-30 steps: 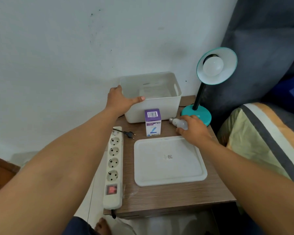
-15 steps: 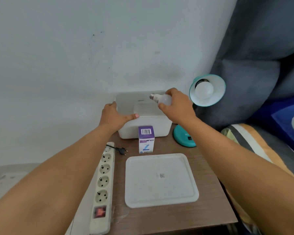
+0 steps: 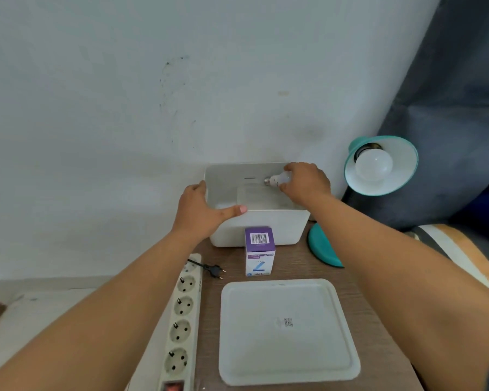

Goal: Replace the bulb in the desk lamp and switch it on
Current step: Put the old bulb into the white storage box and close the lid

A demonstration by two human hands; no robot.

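My right hand [image 3: 305, 183] holds a white bulb [image 3: 278, 179] sideways, screw cap to the left, inside the open top of the white plastic box [image 3: 277, 227]. My left hand [image 3: 202, 211] grips the box's left front corner, thumb along the rim. The teal desk lamp [image 3: 398, 165] stands at the right with a round white bulb [image 3: 373, 165] screwed into its shade; its base [image 3: 321, 248] rests on the table. The lamp's black plug [image 3: 213, 269] lies unplugged beside the power strip [image 3: 182, 320]. A purple-and-white bulb carton [image 3: 259, 251] stands upright before the box.
A white lid [image 3: 287, 331] lies flat on the wooden table [image 3: 378, 328] in front. The power strip runs along the table's left edge, its red switch at the near end. White wall behind; grey cushion and striped bedding at the right.
My right hand lifted the bulb from the table beside the lamp base, carried it over the box and lowered it inside. My left hand stayed on the box corner. The camera view shifted.
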